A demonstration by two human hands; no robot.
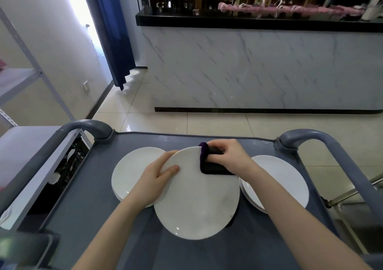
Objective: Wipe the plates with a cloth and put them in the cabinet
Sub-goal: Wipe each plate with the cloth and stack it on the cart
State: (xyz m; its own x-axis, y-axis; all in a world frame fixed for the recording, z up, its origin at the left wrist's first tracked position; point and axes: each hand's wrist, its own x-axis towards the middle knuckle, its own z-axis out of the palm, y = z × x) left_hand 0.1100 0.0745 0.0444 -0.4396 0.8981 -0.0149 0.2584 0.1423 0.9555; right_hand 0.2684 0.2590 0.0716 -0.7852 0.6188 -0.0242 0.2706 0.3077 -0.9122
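Observation:
A large white plate is held tilted above the grey cart top. My left hand grips its left rim, thumb on the face and fingers behind. My right hand holds a dark purple cloth folded over the plate's upper right rim. A stack of white plates lies on the cart to the left, partly hidden by my left hand and the held plate. Another white stack lies to the right, under my right forearm.
The cart has raised grey handles at the far left and far right. A metal shelf rack stands at the left with a dark crate below. A marble-fronted counter stands across the tiled floor ahead.

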